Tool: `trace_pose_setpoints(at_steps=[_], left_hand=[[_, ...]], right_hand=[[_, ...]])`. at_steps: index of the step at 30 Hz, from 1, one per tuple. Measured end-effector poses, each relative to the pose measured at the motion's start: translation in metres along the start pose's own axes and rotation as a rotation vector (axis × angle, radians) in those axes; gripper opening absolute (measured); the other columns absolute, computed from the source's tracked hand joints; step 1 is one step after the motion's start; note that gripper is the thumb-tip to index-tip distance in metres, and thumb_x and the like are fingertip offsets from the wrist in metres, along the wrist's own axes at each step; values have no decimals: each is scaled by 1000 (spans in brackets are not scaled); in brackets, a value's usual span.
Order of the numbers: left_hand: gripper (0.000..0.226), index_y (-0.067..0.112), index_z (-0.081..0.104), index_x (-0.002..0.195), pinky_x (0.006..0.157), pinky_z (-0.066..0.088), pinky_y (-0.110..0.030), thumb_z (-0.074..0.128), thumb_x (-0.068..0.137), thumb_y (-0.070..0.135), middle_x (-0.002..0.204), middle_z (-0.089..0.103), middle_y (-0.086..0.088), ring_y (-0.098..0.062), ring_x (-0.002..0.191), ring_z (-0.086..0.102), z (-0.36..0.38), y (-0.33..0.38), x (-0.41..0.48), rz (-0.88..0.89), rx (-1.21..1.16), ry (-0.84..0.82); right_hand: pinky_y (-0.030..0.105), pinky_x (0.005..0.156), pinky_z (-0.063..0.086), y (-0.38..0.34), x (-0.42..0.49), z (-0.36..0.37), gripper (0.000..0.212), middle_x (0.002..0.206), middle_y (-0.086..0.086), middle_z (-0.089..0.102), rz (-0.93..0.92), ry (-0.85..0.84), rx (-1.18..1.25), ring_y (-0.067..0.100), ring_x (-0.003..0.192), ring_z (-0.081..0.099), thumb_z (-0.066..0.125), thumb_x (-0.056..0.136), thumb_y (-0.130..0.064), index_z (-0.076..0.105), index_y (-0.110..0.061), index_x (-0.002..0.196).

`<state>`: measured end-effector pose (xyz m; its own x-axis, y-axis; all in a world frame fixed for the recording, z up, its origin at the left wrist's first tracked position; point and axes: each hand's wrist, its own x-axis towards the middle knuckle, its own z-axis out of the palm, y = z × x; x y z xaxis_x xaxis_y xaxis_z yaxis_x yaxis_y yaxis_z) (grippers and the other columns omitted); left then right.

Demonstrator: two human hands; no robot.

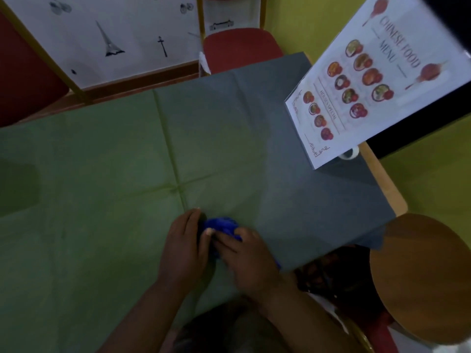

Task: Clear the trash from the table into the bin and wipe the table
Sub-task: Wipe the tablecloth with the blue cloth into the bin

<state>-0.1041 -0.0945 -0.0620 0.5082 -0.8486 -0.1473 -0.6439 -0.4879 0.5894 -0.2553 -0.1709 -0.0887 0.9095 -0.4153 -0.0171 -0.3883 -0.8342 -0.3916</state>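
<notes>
Blue cloth [221, 226] – bunched, mostly hidden | left hand [184, 247], right hand [246, 261] – grip closed on it

Free room and obstacles, placed relative to the standing menu card.

The surface [107, 179], under a green creased cloth, lies bare left of and below the menu card [377, 80], the lone upright obstacle at its far right edge; a small white cup [350, 154] sits at the card's foot; red chair [242, 47] beyond, round wooden seat [428, 276] nearer.
</notes>
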Motion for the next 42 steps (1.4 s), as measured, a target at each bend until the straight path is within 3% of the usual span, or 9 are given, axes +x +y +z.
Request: trace_pose_setpoints(at_steps=[2, 7, 12, 15, 22, 27, 32, 36, 42], left_hand=[[42, 2, 53, 131, 99, 41, -33, 54, 93, 22, 125, 59, -16, -30, 115, 54, -7, -3, 4, 2, -10, -14], [45, 4, 55, 127, 90, 46, -39, 66, 85, 16, 114, 60, -18, -35, 104, 55, -13, -4, 10, 94, 91, -109], [46, 12, 55, 117, 77, 49, -35, 66, 84, 40, 110, 57, -11, -29, 97, 59, -3, 10, 19, -68, 63, -144], [36, 17, 50, 93, 66, 44, -32, 66, 81, 46, 96, 64, -12, -32, 90, 62, 4, 15, 28, -192, 122, -221], [23, 15, 55, 69, 58, 39, -29, 75, 77, 25, 67, 60, -3, -19, 66, 57, -11, 17, 29, -176, -269, -255], [21, 14, 65, 94, 73, 54, -32, 70, 77, 24, 90, 73, -7, -19, 82, 69, -48, 40, 20, -190, -761, -488], [40, 17, 61, 119, 86, 57, -39, 66, 80, 15, 111, 70, -15, -30, 102, 68, -67, 84, 23, -169, -954, -665], [32, 12, 66, 112, 77, 58, -35, 64, 80, 7, 109, 72, -16, -30, 99, 69, -63, 117, 30, -241, -1140, -666], [35, 5, 63, 114, 74, 58, -32, 59, 80, 9, 113, 70, -18, -30, 103, 68, -30, 159, 43, -249, -1171, -758]], right_hand=[[37, 83, 46, 0, 8, -10, 35, 137, -14, 56, -121, -7, 3, 25, 100, 60, 53, 92, -28, 62, -29, 126], [48, 107, 31, 25, -7, -45, 36, 142, -14, 51, -83, 113, -46, 28, 129, 47, 71, 80, -40, 69, -34, 115], [27, 96, 42, 39, -53, -55, 31, 113, 1, 66, 528, 423, 212, 24, 105, 60, 74, 82, -27, 70, -14, 110], [30, 86, 50, 35, -58, -47, 35, 101, 1, 65, 919, 322, 426, 20, 94, 64, 77, 79, -30, 67, -14, 108], [35, 83, 53, 30, -32, -27, 53, 84, -6, 67, 1207, 262, 789, 19, 85, 66, 82, 70, -36, 59, -18, 113], [43, 78, 58, 35, -33, -30, 40, 74, -9, 67, 1137, 331, 1020, 16, 76, 68, 81, 58, -42, 65, -24, 90], [27, 84, 52, 36, -34, -44, 92, 120, -3, 66, 944, 501, 1600, 10, 110, 64, 90, 49, -44, 48, -27, 129], [35, 88, 52, 40, -46, -61, 60, 131, 13, 60, 699, 494, 2135, 24, 116, 61, 81, 77, -33, 58, -16, 129], [45, 98, 47, 62, -91, -83, 52, 140, 23, 50, 600, 557, 2204, 37, 129, 49, 63, 92, -25, 48, -3, 137]])
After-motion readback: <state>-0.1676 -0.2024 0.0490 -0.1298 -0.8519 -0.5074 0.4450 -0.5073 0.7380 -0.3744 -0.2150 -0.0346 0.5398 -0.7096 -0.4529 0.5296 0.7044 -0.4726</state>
